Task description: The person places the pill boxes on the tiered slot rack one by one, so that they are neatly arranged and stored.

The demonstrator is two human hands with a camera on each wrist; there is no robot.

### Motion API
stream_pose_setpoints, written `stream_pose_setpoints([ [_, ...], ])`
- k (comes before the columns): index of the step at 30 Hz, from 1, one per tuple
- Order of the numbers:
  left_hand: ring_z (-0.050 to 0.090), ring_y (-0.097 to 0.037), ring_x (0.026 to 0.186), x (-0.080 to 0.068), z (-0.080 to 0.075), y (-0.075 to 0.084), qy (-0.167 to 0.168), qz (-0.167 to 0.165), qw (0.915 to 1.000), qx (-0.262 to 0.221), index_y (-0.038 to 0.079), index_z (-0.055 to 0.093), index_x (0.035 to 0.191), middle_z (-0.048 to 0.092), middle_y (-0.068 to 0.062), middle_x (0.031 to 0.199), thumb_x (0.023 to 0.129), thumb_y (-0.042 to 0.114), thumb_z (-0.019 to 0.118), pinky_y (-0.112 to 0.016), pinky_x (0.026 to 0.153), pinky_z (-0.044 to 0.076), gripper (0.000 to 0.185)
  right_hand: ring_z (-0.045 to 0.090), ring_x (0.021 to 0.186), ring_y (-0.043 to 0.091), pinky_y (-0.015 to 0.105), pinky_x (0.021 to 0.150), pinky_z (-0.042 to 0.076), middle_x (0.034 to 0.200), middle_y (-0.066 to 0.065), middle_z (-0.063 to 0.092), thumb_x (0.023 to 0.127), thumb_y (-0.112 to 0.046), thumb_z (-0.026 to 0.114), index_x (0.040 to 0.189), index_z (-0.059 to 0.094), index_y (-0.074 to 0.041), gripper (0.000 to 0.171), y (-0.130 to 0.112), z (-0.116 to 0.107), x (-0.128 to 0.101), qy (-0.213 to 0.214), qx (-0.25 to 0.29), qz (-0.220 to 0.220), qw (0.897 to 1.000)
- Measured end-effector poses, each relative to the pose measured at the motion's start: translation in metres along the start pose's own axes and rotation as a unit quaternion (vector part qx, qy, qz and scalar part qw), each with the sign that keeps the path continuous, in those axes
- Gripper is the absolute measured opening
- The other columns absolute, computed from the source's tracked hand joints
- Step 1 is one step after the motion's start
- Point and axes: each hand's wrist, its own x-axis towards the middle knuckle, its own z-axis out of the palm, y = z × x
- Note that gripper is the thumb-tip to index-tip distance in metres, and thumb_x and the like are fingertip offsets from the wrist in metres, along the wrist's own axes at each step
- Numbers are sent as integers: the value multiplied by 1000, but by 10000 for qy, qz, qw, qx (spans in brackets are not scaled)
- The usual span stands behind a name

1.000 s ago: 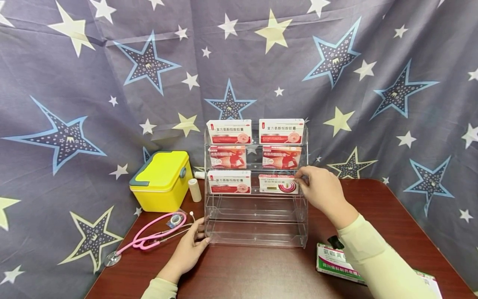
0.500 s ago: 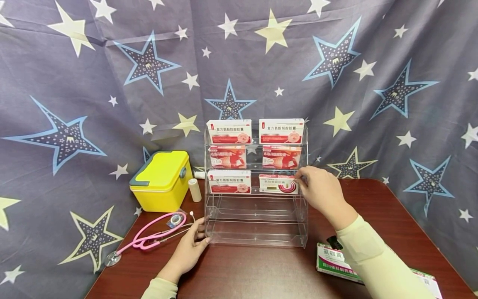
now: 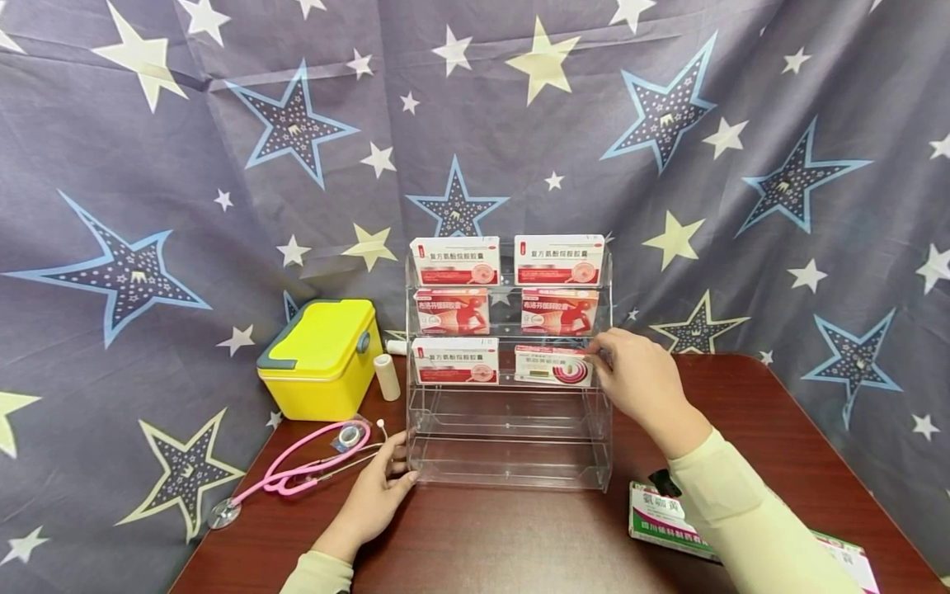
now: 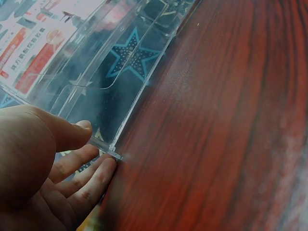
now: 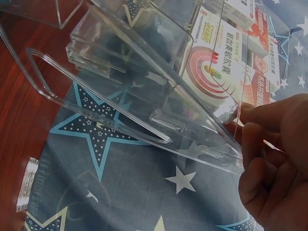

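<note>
A clear acrylic tiered display rack stands on the table, with medicine boxes on its upper three tiers. At its lower left corner is my left hand; the left wrist view shows the thumb on one side of the rack's edge and the fingers on the other. My right hand pinches the right end of a white medicine box with pink-red rings, which sits on the third tier. In the right wrist view, thumb and index finger meet at this box's end, beside the clear side panel.
Left of the rack are a yellow lidded box, a cream roll and a pink stethoscope. Green-and-white medicine boxes lie at the front right, partly under the right sleeve. A star-patterned curtain hangs behind the table.
</note>
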Motion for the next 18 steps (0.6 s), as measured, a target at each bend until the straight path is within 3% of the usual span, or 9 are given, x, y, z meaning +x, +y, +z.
stream_pose_setpoints([
  [5,68,-28,109,0,0,1,-7,0,10000,-27,17,51,151,64,-16,128,97,-3,72,-38,88,59,61,60,65,16,40,58,47,91,-6,73,88,-14,83,92,79,-20,9,6,-8,-6,299,313,20,9991],
  [11,68,-28,109,0,-1,2,-23,-1,10000,-74,17,51,150,65,-16,127,97,-4,71,-38,88,59,61,56,68,12,32,64,44,83,-7,65,87,-11,84,94,77,-18,12,34,-41,-34,605,682,288,9954],
  [15,67,-28,109,1,-1,3,-23,15,10000,-53,16,51,150,64,-15,127,96,-4,72,-39,88,59,60,53,72,7,23,64,39,85,-5,66,85,-12,88,100,76,-18,20,71,-66,-74,317,741,636,9947],
  [18,68,-28,109,2,-1,3,-52,41,10000,-55,16,51,150,65,-15,127,97,-3,71,-39,89,59,60,57,77,0,18,65,41,94,0,71,83,-16,90,106,75,-19,27,105,-80,-111,-226,859,965,9914],
])
